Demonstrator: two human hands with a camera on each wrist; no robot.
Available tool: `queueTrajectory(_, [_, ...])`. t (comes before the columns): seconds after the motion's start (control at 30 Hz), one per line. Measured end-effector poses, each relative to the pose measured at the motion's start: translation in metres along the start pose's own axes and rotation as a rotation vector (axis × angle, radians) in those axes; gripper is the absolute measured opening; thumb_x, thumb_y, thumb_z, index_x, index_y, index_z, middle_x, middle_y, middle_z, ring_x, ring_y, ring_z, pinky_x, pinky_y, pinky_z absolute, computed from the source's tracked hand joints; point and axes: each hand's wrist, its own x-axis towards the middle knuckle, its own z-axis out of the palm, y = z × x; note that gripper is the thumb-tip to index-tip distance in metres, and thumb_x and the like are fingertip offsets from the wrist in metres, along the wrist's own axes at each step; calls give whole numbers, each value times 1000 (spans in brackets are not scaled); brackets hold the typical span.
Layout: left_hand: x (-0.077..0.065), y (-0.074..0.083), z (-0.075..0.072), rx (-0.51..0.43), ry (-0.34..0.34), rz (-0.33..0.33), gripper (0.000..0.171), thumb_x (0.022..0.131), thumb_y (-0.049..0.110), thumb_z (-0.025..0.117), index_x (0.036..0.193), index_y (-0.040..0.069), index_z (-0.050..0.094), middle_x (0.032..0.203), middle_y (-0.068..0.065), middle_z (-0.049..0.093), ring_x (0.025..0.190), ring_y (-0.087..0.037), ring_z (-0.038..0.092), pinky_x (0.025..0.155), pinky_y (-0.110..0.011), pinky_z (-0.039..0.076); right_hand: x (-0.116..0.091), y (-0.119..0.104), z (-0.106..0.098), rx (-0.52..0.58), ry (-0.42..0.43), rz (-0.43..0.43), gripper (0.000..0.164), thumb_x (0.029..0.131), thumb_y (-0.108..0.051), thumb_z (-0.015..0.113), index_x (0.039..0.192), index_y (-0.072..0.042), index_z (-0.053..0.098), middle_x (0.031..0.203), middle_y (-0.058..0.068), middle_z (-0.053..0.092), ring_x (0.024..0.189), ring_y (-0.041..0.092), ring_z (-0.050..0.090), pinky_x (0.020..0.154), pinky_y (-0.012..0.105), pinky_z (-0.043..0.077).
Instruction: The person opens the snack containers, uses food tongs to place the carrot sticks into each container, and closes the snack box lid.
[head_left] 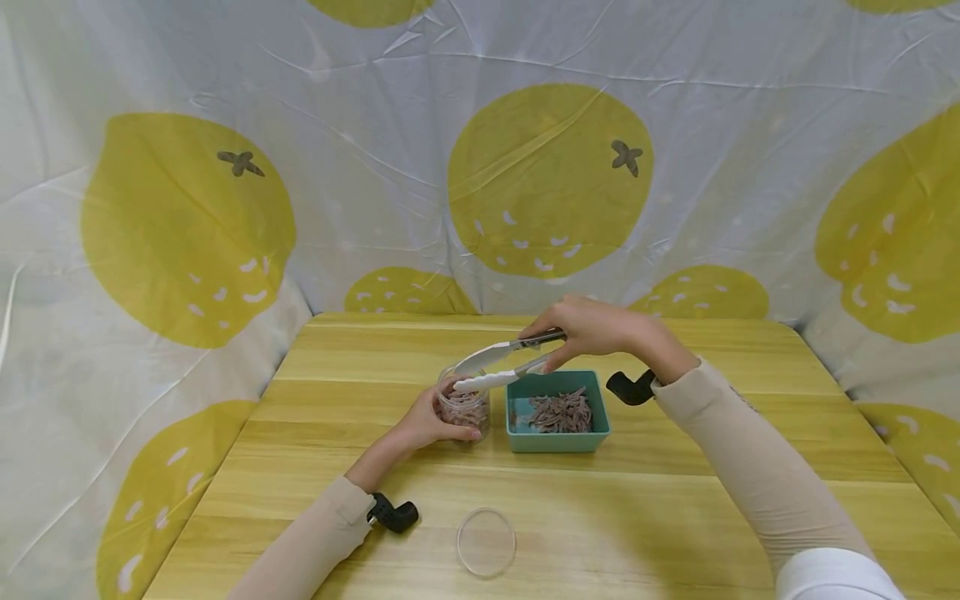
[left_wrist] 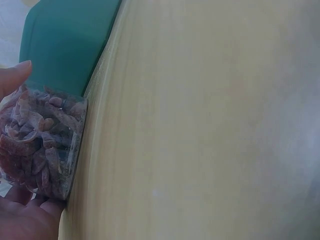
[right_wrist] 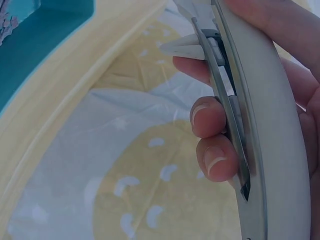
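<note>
Jar (head_left: 464, 410): clear, round, upright on the table (head_left: 675, 500), part-filled with reddish-brown strips. It stands just left of the tray (head_left: 557, 439), side almost against the tray wall; the left wrist view shows the jar (left_wrist: 42, 145) close beside the teal wall (left_wrist: 65, 45), but whether they touch cannot be told.

Left hand (head_left: 429, 421): wrapped round the jar from its left and near side, fingers curled against the glass, thumb at the rim. In the left wrist view a fingertip (left_wrist: 15, 75) and the palm (left_wrist: 25, 220) bracket the jar.

Tongs (head_left: 501, 364): metal arms with white tips, held level above the jar and the tray's far-left corner. The tips lie over the jar mouth, arms close together; whether anything is nipped between them cannot be told.

Right hand (head_left: 588, 327): above the tray's far edge, gripping the tongs at their handle end. The right wrist view shows fingers (right_wrist: 210, 117) curled over one arm of the tongs (right_wrist: 250, 120), squeezing it toward the palm.

Tray: teal, rectangular, right of the jar, holding a loose heap of the same strips (head_left: 561, 412).

Lid (head_left: 487, 542): clear disc, flat on the table, nearer the person than the jar and well apart from it.

Wrist cameras: black units, one (head_left: 393, 514) by the left sleeve, one (head_left: 630, 388) just right of the tray.

Backdrop (head_left: 225, 208): white cloth with yellow fruit print, behind the table.
</note>
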Motion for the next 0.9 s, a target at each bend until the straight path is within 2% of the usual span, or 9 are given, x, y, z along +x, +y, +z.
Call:
queueTrajectory(0.13, [0,0,0,-9,-6,1,81,73,1,88,144,14,50,128,-11,57,115,-23,54,96,-35,46,-6,6,0,58,18,10,62,84,-30,81,138,-7,60,102,3,72,48,6,25,55,28,34])
queueTrajectory(0.2, [-1,1,0,-10,-5,-7,82,73,3,89,144,14,49,128,-12,58,115,-24,54,96,-35,46,-10,12,0,93,30,22,65,83,-31,82,139,-7,59,96,-1,69,48,7,24,53,28,32])
queueTrajectory(0.33, [-2,2,0,-5,-10,-17,85,74,6,89,147,12,46,130,-13,58,117,-24,55,97,-35,46,-19,23,-1,161,41,39,67,83,-30,82,141,-6,57,94,2,67,51,8,26,54,28,31])
queueTrajectory(0.37, [-2,2,0,-6,-12,-12,85,73,6,89,147,12,46,130,-13,58,117,-24,55,97,-34,46,-22,26,-1,180,43,39,66,84,-29,82,141,-6,57,101,2,68,51,9,27,54,28,32])
queueTrajectory(0.47, [-1,0,0,-23,-29,17,84,73,5,89,146,11,46,131,-14,57,117,-25,55,95,-33,48,-30,35,-2,214,44,44,66,85,-27,81,141,-5,56,98,1,67,55,13,38,55,28,36])
queueTrajectory(0.6, [1,0,1,-37,-35,30,83,72,2,89,143,13,49,128,-12,59,115,-23,56,92,-30,50,-45,45,-4,213,37,75,66,84,-23,81,141,-2,56,88,-1,65,64,22,48,57,29,40])
queueTrajectory(0.73, [1,0,1,-32,-33,19,82,72,1,89,143,13,49,127,-12,59,113,-21,56,90,-30,50,-60,55,-3,184,6,124,67,81,-21,84,139,-1,57,71,-3,57,63,20,49,57,28,40])
queueTrajectory(0.8, [1,0,1,-33,-35,13,81,73,1,88,143,13,49,128,-12,59,114,-21,56,90,-30,50,-65,59,-2,158,-9,138,67,80,-20,85,138,-1,58,73,-5,60,63,17,50,57,27,42])
queueTrajectory(0.9, [1,0,0,-32,-32,17,79,75,2,87,143,14,49,129,-13,58,114,-23,56,90,-31,50,-71,65,-1,121,-18,145,67,77,-19,87,136,-1,61,87,-6,66,64,15,50,58,27,44])
